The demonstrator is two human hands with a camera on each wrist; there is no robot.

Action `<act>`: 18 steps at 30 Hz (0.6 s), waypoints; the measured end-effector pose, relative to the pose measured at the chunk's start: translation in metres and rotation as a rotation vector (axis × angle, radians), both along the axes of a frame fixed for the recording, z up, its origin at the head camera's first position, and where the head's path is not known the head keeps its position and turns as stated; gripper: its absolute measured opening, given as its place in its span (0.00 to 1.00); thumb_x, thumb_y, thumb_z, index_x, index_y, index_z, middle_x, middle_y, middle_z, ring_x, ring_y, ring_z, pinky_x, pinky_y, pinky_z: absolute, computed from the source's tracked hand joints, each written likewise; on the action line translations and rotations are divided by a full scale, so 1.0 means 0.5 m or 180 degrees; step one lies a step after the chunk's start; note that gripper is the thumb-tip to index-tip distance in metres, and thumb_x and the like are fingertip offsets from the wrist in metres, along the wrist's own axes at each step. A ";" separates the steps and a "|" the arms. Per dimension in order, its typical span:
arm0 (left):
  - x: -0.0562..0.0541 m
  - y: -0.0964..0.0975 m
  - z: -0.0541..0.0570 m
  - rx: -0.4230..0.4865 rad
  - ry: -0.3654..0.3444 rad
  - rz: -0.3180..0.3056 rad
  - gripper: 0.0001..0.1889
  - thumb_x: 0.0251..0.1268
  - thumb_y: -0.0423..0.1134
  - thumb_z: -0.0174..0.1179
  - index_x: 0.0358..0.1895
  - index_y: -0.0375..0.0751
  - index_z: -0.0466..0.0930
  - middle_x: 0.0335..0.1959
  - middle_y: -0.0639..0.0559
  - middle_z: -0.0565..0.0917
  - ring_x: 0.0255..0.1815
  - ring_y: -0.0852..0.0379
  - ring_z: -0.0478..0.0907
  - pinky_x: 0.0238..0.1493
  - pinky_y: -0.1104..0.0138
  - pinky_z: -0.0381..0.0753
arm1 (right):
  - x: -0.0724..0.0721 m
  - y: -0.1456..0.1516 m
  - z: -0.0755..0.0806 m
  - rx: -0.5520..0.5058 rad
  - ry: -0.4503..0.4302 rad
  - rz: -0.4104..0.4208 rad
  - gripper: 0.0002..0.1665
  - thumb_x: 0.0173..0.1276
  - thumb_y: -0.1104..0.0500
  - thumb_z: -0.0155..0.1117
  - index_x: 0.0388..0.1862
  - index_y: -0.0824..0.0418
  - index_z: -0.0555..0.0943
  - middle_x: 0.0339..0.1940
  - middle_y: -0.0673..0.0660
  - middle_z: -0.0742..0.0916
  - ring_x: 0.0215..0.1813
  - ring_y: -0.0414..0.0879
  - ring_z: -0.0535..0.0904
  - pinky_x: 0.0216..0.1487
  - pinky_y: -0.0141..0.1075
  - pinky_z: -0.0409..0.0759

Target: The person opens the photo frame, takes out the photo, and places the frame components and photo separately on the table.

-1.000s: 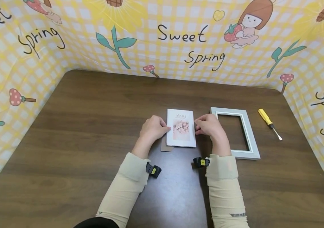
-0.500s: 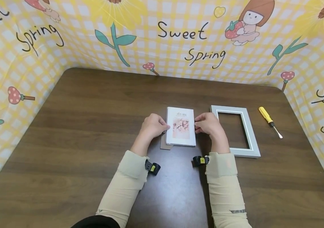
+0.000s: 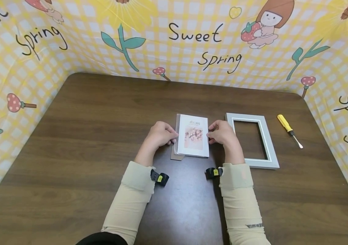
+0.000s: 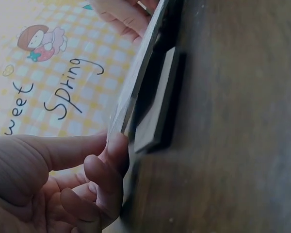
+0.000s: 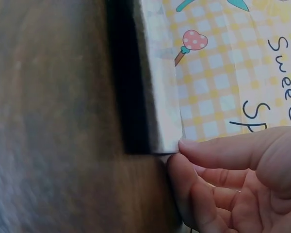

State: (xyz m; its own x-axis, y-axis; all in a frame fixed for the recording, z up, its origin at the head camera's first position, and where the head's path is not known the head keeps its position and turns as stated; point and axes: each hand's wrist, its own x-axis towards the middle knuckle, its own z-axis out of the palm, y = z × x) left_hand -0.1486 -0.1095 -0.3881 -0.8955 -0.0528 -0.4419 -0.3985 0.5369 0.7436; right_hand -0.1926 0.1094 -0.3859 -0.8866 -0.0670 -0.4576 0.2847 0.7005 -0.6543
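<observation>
A white card printed with pink blossoms lies between the two hands in the head view. Along its left side sticks out a strip of thin clear sheet, angled slightly from the card. My left hand pinches the left edge of this layered stack between thumb and forefinger. At the opposite edge my right hand does the same, thumb on top and forefinger below. A brown backing board shows at the lower left corner; the left wrist view has the board below the held layers, with a gap between.
To the right lies a pale grey picture frame with an open centre, partly behind the right forearm. Beyond it is a yellow-handled screwdriver. A yellow checked cloth walls the back and sides of the brown table.
The left hand has shifted a little to the left, and the clear sheet's edge now shows beyond the card's left side. The right hand keeps its place at the right edge.
</observation>
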 end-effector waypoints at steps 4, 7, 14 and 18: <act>0.000 -0.006 0.001 0.0072 0.0015 0.0026 0.08 0.68 0.38 0.63 0.38 0.36 0.86 0.24 0.50 0.85 0.21 0.61 0.75 0.25 0.71 0.72 | 0.000 -0.002 0.001 0.0072 0.0025 0.0025 0.15 0.69 0.67 0.63 0.52 0.68 0.74 0.30 0.58 0.80 0.24 0.42 0.83 0.38 0.35 0.75; 0.000 -0.009 0.000 0.0084 0.0011 0.0037 0.08 0.68 0.38 0.63 0.38 0.35 0.86 0.23 0.50 0.85 0.20 0.62 0.75 0.25 0.71 0.72 | 0.001 -0.005 0.003 0.0131 0.0025 0.0037 0.15 0.69 0.67 0.63 0.52 0.67 0.74 0.30 0.58 0.80 0.24 0.42 0.83 0.39 0.35 0.75; 0.000 -0.018 -0.001 0.0209 -0.0038 0.0073 0.08 0.68 0.36 0.62 0.39 0.34 0.85 0.22 0.52 0.83 0.21 0.62 0.77 0.27 0.71 0.73 | 0.004 -0.012 0.008 0.0326 0.0082 0.0116 0.16 0.69 0.64 0.65 0.53 0.65 0.75 0.33 0.60 0.83 0.26 0.44 0.84 0.38 0.36 0.74; 0.001 -0.039 -0.003 0.0344 -0.0002 0.0083 0.08 0.69 0.34 0.60 0.41 0.32 0.85 0.22 0.51 0.83 0.21 0.62 0.76 0.27 0.71 0.73 | 0.005 -0.014 0.007 0.0362 0.0097 0.0130 0.16 0.68 0.63 0.65 0.53 0.65 0.75 0.36 0.61 0.84 0.27 0.45 0.84 0.38 0.36 0.74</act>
